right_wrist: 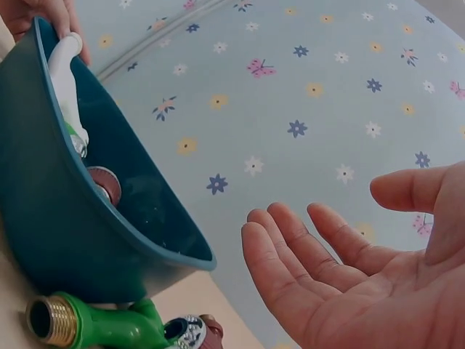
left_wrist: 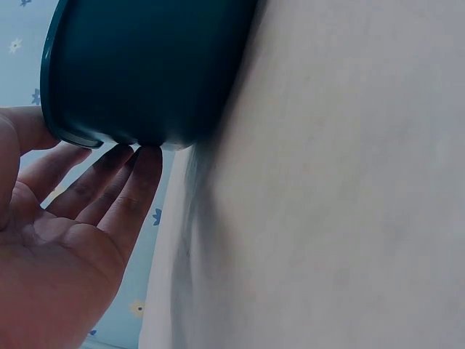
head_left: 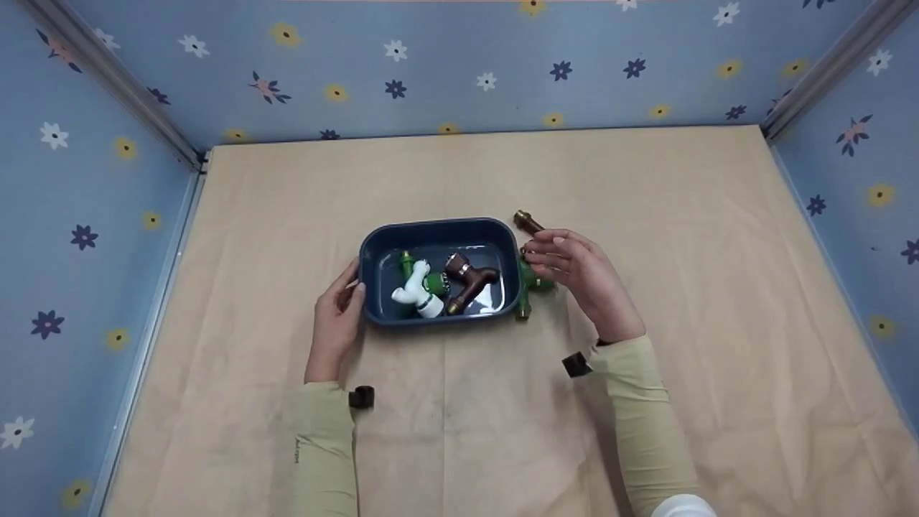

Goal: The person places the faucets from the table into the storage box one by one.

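Note:
A dark blue plastic basin (head_left: 439, 322) stands on the cloth-covered table. Inside lie a white tap (head_left: 415, 291), a green tap (head_left: 406, 260) partly under it, and a brown tap (head_left: 470, 283). My left hand (head_left: 336, 316) touches the basin's left end from outside, its fingertips on the wall (left_wrist: 145, 94) with fingers fairly straight. Beside the right end, my right hand (head_left: 585, 276) hovers with loosely bent fingers, palm toward the basin, holding nothing. Below it a green tap (right_wrist: 109, 326) lies close against the basin, partly hidden. Another brown tap (head_left: 526, 221) shows beyond the fingers, mostly covered.
Beige cloth (head_left: 287, 194) covers the table. Blue flower-patterned panels (head_left: 445, 64) rise at the back and both sides, with metal posts (head_left: 826, 64) at the corners. Small black devices (head_left: 361, 397) are strapped at both wrists.

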`<state>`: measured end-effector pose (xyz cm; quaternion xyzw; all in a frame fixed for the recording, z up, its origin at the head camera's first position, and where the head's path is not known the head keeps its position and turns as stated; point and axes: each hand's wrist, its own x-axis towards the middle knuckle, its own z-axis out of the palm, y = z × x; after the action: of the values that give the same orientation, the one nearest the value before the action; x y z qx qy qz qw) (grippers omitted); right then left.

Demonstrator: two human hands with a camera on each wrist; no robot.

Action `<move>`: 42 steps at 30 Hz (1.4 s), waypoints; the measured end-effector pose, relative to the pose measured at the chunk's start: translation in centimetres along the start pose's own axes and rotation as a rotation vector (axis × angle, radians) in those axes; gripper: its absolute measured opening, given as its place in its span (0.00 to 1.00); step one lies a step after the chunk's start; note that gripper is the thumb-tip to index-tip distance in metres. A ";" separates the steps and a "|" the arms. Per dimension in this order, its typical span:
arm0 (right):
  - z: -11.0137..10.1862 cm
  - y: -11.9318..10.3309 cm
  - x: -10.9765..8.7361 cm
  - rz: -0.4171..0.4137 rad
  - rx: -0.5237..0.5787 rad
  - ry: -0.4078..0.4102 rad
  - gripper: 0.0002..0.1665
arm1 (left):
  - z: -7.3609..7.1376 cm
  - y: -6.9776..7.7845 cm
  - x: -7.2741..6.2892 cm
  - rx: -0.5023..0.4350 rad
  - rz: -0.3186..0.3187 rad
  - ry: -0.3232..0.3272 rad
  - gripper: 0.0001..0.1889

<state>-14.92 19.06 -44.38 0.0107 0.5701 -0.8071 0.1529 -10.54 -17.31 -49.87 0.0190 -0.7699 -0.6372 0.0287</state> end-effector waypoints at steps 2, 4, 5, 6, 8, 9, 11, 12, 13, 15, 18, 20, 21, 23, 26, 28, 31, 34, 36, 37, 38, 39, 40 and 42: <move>-0.5 0.1 -0.1 -0.004 0.009 0.011 0.21 | 0.0 0.0 0.0 -0.003 -0.002 0.000 0.24; -0.9 0.3 -0.1 -0.005 0.021 0.018 0.21 | 0.0 0.0 0.0 -0.005 -0.007 0.001 0.24; -1.1 0.4 -0.2 -0.004 0.027 0.026 0.21 | 0.0 0.0 0.0 -0.007 -0.009 0.001 0.24; -1.3 0.5 -0.2 -0.005 0.024 0.030 0.22 | 0.0 0.0 0.0 -0.009 -0.011 0.000 0.24; -1.7 0.6 -0.2 -0.003 0.013 0.038 0.22 | 0.0 0.0 0.0 -0.010 -0.014 -0.001 0.24; -1.9 0.7 -0.2 0.000 0.005 0.039 0.23 | 0.0 0.0 0.0 -0.010 -0.016 -0.002 0.24; -2.2 0.7 -0.3 0.001 0.001 0.053 0.23 | 0.0 0.0 0.0 -0.013 -0.019 -0.004 0.24; -2.4 0.7 -0.3 0.001 -0.003 0.056 0.23 | 0.0 0.1 0.0 -0.012 -0.021 -0.006 0.24; -2.5 0.7 -0.3 0.003 -0.004 0.059 0.23 | 0.0 0.1 0.0 -0.011 -0.022 -0.005 0.24; -2.8 0.7 -0.3 0.003 -0.008 0.066 0.23 | 0.0 0.1 -0.1 -0.013 -0.025 -0.004 0.24; -3.2 0.8 -0.4 0.002 -0.015 0.076 0.23 | 0.0 0.2 -0.1 -0.014 -0.026 -0.002 0.24; -3.5 0.8 -0.4 0.004 -0.014 0.082 0.23 | 0.1 0.2 -0.1 -0.016 -0.026 0.000 0.24; -3.6 0.9 -0.4 0.006 -0.011 0.087 0.23 | 0.1 0.2 -0.1 -0.016 -0.027 -0.001 0.24; -3.9 1.0 -0.5 0.012 -0.014 0.098 0.23 | 0.1 0.2 -0.1 -0.017 -0.027 -0.002 0.24; -4.4 1.1 -0.6 0.027 -0.028 0.118 0.24 | 0.1 0.2 0.0 -0.017 -0.022 -0.001 0.24; -4.6 1.2 -0.6 0.036 -0.038 0.131 0.24 | 0.0 0.1 0.0 -0.018 -0.016 0.000 0.24; -5.0 1.4 -0.6 0.044 -0.035 0.148 0.24 | 0.1 0.1 0.0 -0.013 -0.003 0.002 0.24; -5.3 1.5 -0.5 0.050 -0.031 0.153 0.24 | 0.1 0.2 -0.1 -0.010 0.001 0.001 0.23; -5.5 1.7 -0.4 0.057 -0.041 0.155 0.24 | 0.1 -0.3 0.1 -0.005 0.003 0.006 0.23; -5.6 1.7 -0.4 0.060 -0.046 0.156 0.25 | 0.1 -0.9 0.2 -0.002 0.006 0.011 0.23; -5.6 1.8 -0.3 0.063 -0.052 0.159 0.25 | 0.1 -1.3 0.3 0.001 0.008 0.016 0.23; -5.7 1.8 -0.3 0.064 -0.057 0.162 0.25 | 0.1 -1.8 0.4 0.007 0.010 0.021 0.23; -5.8 1.9 -0.2 0.067 -0.066 0.162 0.26 | 0.1 -2.3 0.5 0.011 0.013 0.026 0.23; -5.9 2.1 -0.1 0.071 -0.073 0.170 0.26 | 0.2 -3.3 0.7 0.023 0.021 0.038 0.23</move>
<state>-15.21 23.91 -48.36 0.0939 0.6094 -0.7760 0.1327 -11.31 -17.83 -53.17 0.0234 -0.7766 -0.6276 0.0495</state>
